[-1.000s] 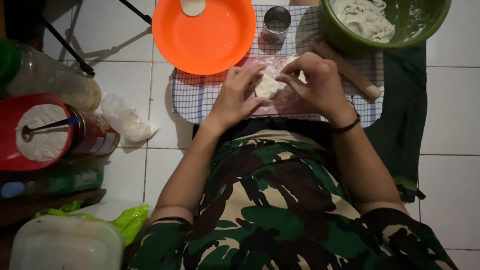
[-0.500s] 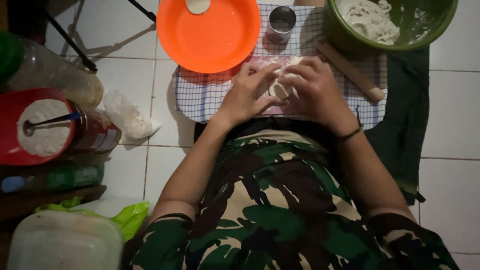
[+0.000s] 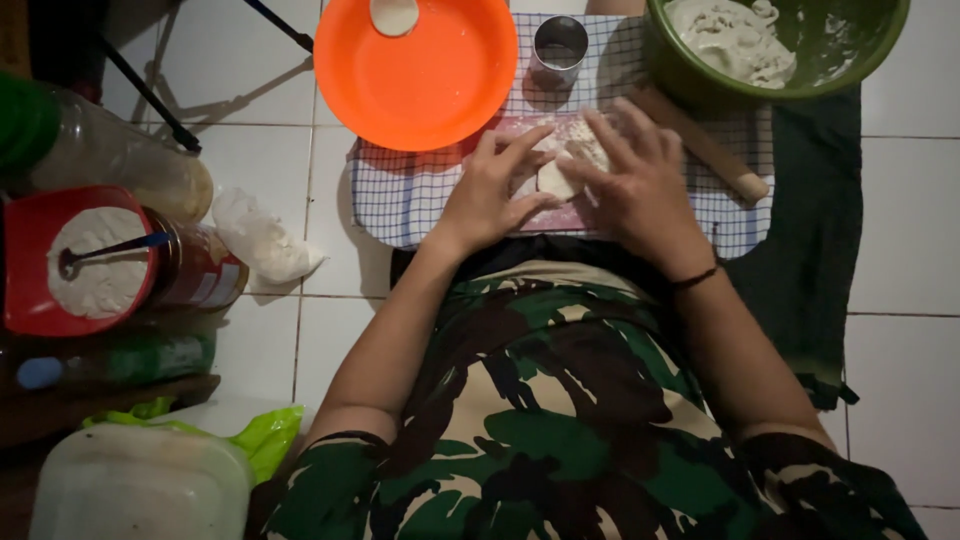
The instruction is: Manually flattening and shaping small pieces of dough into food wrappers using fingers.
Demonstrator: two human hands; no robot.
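On a white tiled floor [image 3: 900,230], a checked cloth [image 3: 410,190] lies under both hands, where the left hand [image 3: 490,195] and right hand [image 3: 635,185] pinch a small piece of dough [image 3: 556,178] between their fingertips. Just beyond the left hand sits an orange plate [image 3: 420,80]. A green bowl [image 3: 860,50] of dough stands beyond the right, with a wooden rolling pin [image 3: 715,160] beside it.
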